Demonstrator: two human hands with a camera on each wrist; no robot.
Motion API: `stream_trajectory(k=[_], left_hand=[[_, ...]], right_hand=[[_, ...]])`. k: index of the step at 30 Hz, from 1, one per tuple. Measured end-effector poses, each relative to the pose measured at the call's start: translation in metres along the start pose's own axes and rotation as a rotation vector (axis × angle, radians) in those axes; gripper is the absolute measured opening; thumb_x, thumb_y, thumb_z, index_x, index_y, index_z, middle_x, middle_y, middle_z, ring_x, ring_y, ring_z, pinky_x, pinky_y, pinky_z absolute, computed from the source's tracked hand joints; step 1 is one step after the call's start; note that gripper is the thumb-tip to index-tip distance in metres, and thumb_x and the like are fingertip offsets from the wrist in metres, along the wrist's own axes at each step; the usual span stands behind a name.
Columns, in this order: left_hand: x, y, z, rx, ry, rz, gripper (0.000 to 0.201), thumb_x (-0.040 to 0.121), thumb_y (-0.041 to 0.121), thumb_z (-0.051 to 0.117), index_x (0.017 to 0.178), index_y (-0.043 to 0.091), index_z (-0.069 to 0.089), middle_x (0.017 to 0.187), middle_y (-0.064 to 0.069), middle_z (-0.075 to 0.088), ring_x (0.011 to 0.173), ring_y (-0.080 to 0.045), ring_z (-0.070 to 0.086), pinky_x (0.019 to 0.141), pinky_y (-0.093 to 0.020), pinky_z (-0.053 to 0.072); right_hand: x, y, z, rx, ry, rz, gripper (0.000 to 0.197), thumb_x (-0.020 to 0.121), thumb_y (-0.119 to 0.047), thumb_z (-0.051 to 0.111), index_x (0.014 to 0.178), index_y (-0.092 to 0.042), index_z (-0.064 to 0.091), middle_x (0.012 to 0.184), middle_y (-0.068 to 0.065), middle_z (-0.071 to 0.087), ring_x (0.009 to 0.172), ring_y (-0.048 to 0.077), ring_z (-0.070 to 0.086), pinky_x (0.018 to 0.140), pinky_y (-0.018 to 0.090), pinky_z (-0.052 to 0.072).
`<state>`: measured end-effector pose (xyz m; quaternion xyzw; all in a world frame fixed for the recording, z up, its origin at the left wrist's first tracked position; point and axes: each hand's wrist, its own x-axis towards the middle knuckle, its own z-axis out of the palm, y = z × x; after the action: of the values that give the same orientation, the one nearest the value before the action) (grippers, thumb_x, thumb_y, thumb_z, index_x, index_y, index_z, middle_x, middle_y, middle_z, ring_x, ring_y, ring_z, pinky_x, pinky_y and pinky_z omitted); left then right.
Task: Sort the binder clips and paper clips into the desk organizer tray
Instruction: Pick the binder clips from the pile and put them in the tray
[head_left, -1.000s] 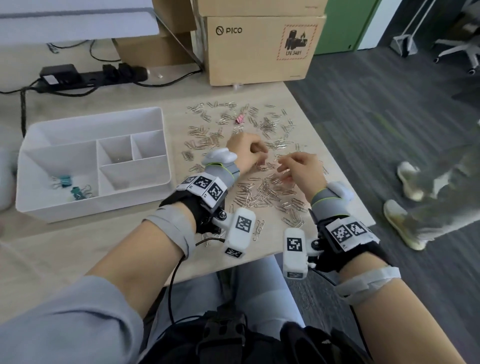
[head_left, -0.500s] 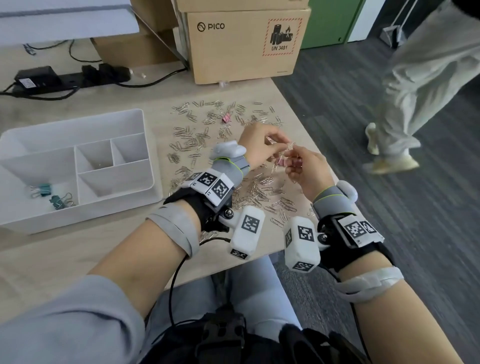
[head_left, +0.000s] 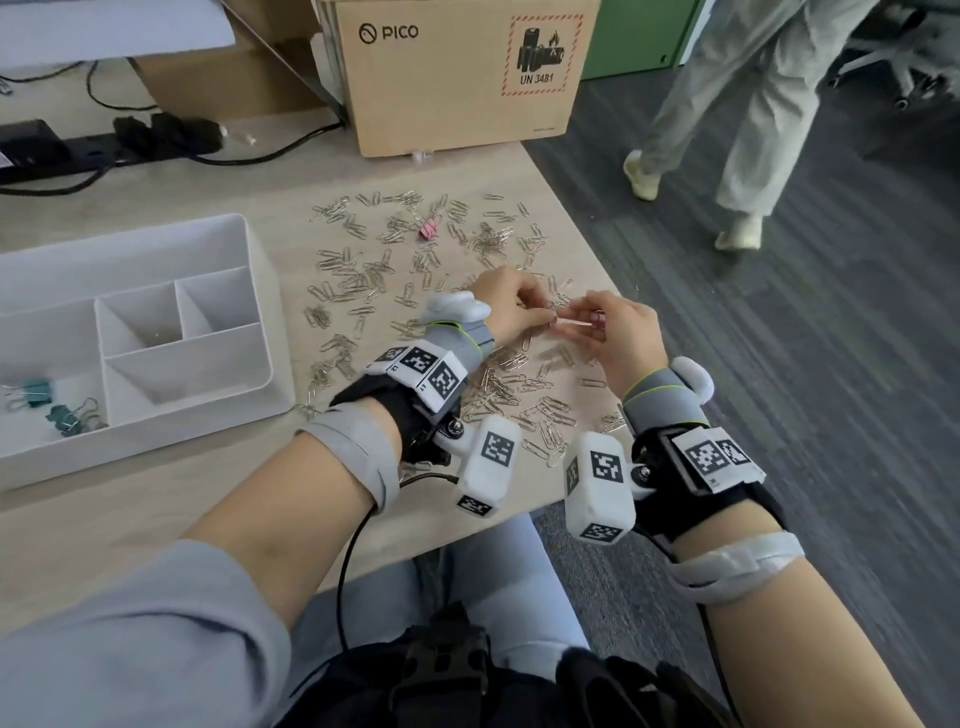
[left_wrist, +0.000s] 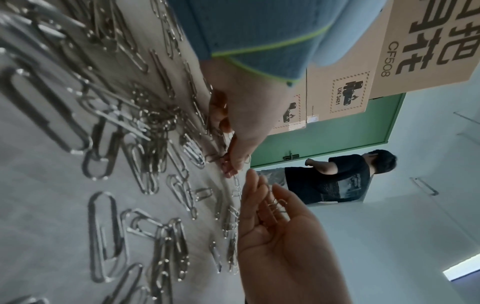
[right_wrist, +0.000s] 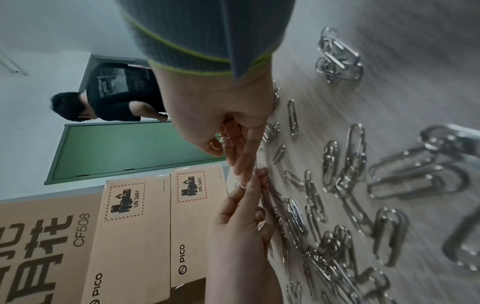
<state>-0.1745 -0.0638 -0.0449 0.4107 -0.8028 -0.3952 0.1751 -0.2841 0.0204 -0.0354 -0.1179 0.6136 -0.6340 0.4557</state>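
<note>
Left hand (head_left: 511, 304): raised just above the tabletop (head_left: 156, 519) at centre frame in the head view, wrist pointing up-frame, fingers curled, fingertips pinching one end of a pink binder clip (head_left: 575, 323).

Right hand (head_left: 621, 338): directly right of the left hand, fingers curled, grip closed on the other end of the same clip; in the right wrist view a pink clip body (right_wrist: 231, 131) sat inside the curled fingers.

Pink binder clip, held: suspended between the two sets of fingertips above the scatter, long axis running roughly left to right across the frame. Finer orientation could not be told.

Second pink binder clip (head_left: 428, 228): lying on the tabletop among the clips, upper centre of the frame, long axis tilted toward upper right.

Paper clips (head_left: 363, 280): silver, loose, spread flat over the tabletop from centre to lower centre, pointing every way.

Desk organizer tray (head_left: 260, 291): white, left of frame, on the tabletop, well apart from the hands. Two teal binder clips (head_left: 52, 408) lay in its lower-left compartment.

Cardboard box (head_left: 457, 78): upper centre, at the tabletop's far edge.

Power strip (head_left: 104, 143): black, upper left.

Another person's legs (head_left: 743, 104): upper right, on the carpeted floor.
</note>
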Motion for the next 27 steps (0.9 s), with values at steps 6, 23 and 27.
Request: stream_trajectory(k=[6, 23, 27], left_hand=[[0.009, 0.004, -0.020, -0.101, 0.120, 0.050, 0.010, 0.075, 0.024, 0.072, 0.071, 0.015, 0.071, 0.066, 0.007, 0.065, 0.066, -0.005, 0.059, 0.067, -0.021, 0.045], [0.041, -0.031, -0.074, 0.046, 0.448, -0.017, 0.018, 0.083, 0.022, 0.062, 0.096, 0.014, 0.072, 0.102, -0.006, 0.070, 0.091, -0.017, 0.059, 0.084, -0.024, 0.033], [0.063, -0.058, -0.080, 0.164, 0.480, -0.220, 0.018, 0.085, 0.024, 0.057, 0.098, 0.022, 0.070, 0.113, -0.003, 0.067, 0.115, -0.027, 0.050, 0.085, -0.024, 0.019]], right_hand=[[0.006, -0.003, 0.010, 0.098, -0.028, -0.015, 0.011, 0.085, 0.007, 0.049, 0.079, 0.004, 0.058, 0.089, 0.024, 0.065, 0.062, 0.027, 0.070, 0.078, 0.033, 0.060], [0.027, -0.007, 0.063, 0.339, -0.164, 0.232, 0.016, 0.090, -0.007, 0.053, 0.076, -0.002, 0.058, 0.060, 0.006, 0.060, 0.046, 0.010, 0.061, 0.046, 0.014, 0.052], [0.037, -0.007, 0.067, 0.293, -0.146, 0.198, 0.012, 0.088, -0.005, 0.055, 0.077, -0.002, 0.059, 0.067, 0.007, 0.055, 0.044, 0.008, 0.058, 0.043, 0.012, 0.048]])
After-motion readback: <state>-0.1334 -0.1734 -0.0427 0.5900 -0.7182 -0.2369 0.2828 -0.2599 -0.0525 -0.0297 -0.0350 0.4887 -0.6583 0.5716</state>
